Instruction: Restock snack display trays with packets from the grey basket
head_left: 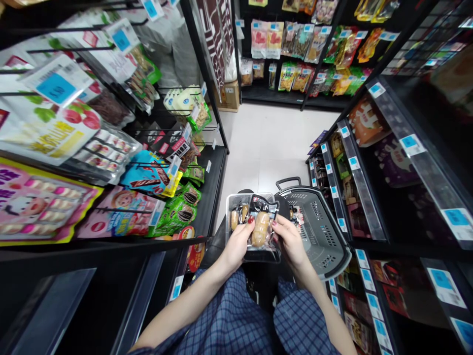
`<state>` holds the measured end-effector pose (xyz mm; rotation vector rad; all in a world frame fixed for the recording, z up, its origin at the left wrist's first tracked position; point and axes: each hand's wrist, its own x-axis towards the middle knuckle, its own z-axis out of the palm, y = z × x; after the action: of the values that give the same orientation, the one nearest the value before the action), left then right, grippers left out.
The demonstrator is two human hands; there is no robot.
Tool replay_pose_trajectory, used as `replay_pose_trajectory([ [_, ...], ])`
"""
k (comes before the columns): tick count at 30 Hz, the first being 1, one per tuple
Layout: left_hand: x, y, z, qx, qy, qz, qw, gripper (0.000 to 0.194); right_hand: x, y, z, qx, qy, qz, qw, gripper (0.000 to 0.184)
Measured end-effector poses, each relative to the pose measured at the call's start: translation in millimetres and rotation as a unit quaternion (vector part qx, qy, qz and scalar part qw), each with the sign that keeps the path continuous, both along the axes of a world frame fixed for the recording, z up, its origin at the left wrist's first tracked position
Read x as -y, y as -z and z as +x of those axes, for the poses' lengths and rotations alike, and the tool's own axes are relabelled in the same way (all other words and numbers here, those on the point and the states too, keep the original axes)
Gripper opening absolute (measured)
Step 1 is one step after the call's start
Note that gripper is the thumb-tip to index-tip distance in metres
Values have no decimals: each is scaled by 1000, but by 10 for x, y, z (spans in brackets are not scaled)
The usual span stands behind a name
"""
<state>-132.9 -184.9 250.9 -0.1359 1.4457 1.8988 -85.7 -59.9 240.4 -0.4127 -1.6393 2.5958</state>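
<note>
Between my two hands is a clear snack packet (260, 230) with a dark printed top and a light brown, sausage-like food inside. My left hand (239, 242) pinches its left edge, thumb on the front. On the other edge, the fingers of my right hand (289, 238) are closed. Under the packet sits a clear plastic tray (230, 201) holding similar brown packets, partly hidden by my hands. To the right of the tray stands a grey shopping basket (320, 227) with a black handle; a small packet (295, 215) lies in it.
Hanging snack bags (55, 123) crowd the rack on the left, with price tags sticking out. Shelves with price labels (410, 144) line the right. A back rack (269, 93) holds more bags, beside a cardboard box (229, 96). Pale floor (262, 143) runs between the shelves.
</note>
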Motion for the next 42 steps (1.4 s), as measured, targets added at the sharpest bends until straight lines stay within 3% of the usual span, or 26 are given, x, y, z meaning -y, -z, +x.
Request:
replay_pose_trajectory([
  [3,39,4,16,-23,43,-1,999,51,-18,-37,34,-22,-16,25,999,30],
  [6,93,-26,22,-104,89,-6,991,56,-54,-85,79,-53,-33,89,994,29],
  [11,163,-65,-4,-291,151,-52,943,62,-104,-173,131,-134,-28,258,956,30],
  [14,156,-47,3,-399,135,-87,903,52,-96,-221,164,-164,3,366,916,27],
  [17,123,-22,36,-462,16,-153,874,30,-54,-269,209,-196,72,478,853,25],
  [20,114,-20,68,-509,-54,-185,839,33,17,-312,235,-214,133,572,781,24],
  [22,131,-28,83,-513,-23,-174,840,36,70,-333,226,-232,145,609,744,21],
  [24,149,-31,95,-451,27,-127,883,40,118,-350,201,-257,125,626,726,16],
  [27,150,-18,105,-247,49,-3,968,50,155,-382,166,-269,48,612,742,7],
  [29,136,-17,96,-113,38,82,990,59,152,-403,162,-264,-5,565,782,2],
  [32,124,-52,53,-42,43,150,987,64,108,-405,179,-256,-8,471,844,8],
  [34,127,-94,14,-32,59,150,986,55,58,-385,191,-216,65,428,875,11],
  [37,132,-145,-28,0,61,142,988,48,-24,-353,188,-109,161,404,894,6],
  [39,129,-151,-29,3,41,137,990,46,-58,-341,174,-49,139,388,910,1],
  [42,116,-111,13,-15,10,121,992,43,-34,-328,147,11,31,300,953,18],
])
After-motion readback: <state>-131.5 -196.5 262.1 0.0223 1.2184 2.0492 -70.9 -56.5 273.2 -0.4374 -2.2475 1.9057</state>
